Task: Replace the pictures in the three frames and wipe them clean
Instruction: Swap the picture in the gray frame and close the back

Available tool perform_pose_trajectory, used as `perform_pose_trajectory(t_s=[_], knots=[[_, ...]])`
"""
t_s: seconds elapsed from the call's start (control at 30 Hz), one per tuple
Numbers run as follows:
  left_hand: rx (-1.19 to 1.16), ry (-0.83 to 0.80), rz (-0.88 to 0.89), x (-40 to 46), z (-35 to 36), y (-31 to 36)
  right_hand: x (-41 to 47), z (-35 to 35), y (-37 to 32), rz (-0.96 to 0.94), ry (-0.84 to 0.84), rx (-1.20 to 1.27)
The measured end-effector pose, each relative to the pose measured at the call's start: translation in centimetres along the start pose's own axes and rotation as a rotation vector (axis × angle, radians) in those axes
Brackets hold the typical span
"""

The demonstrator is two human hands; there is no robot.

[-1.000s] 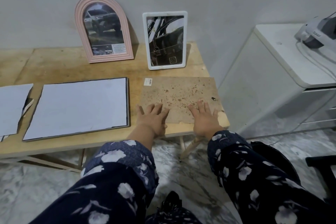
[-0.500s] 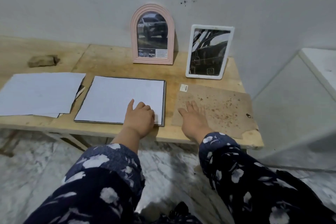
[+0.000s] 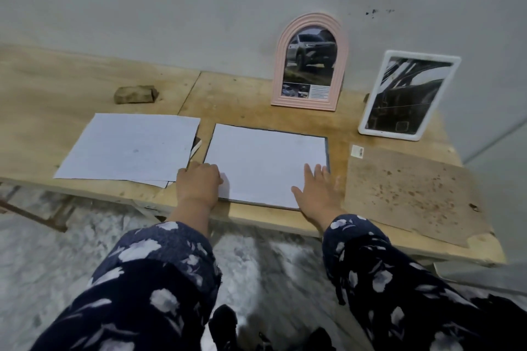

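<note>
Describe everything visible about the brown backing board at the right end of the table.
The brown backing board lies flat at the table's right end, its near corner overhanging the edge. It looks like thin hardboard, speckled with dark stains, with a ragged, chipped near edge and a small dark mark near its right side. Neither hand touches it.

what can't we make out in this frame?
- Head view: the large frame lies face down; white paper covers what it holds.
- Paper stack: printed sides hidden; only a sliver shows.
- Left hand: fingers curled, grip unclear.
- Pink frame caption: too small.
- Floor: blurred.
</note>
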State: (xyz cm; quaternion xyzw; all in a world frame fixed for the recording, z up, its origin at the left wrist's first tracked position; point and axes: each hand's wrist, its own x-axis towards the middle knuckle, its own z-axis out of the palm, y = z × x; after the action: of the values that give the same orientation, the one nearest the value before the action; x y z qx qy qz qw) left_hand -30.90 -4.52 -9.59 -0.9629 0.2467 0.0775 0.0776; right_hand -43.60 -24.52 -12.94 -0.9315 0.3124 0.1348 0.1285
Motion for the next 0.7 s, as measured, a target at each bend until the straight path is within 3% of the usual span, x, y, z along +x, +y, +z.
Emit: perform_pose_trajectory(t_s=[0.33, 0.7], knots=[[-0.188, 0.055, 0.126, 3.2, 2.0, -3.3, 0.5, 1.2, -3.1, 0.218, 0.187, 0.219], [-0.2, -0.001, 0.081, 4.1, 3.1, -2.8, 1.9, 0.0, -3.1, 0.394, 0.157, 0.288]])
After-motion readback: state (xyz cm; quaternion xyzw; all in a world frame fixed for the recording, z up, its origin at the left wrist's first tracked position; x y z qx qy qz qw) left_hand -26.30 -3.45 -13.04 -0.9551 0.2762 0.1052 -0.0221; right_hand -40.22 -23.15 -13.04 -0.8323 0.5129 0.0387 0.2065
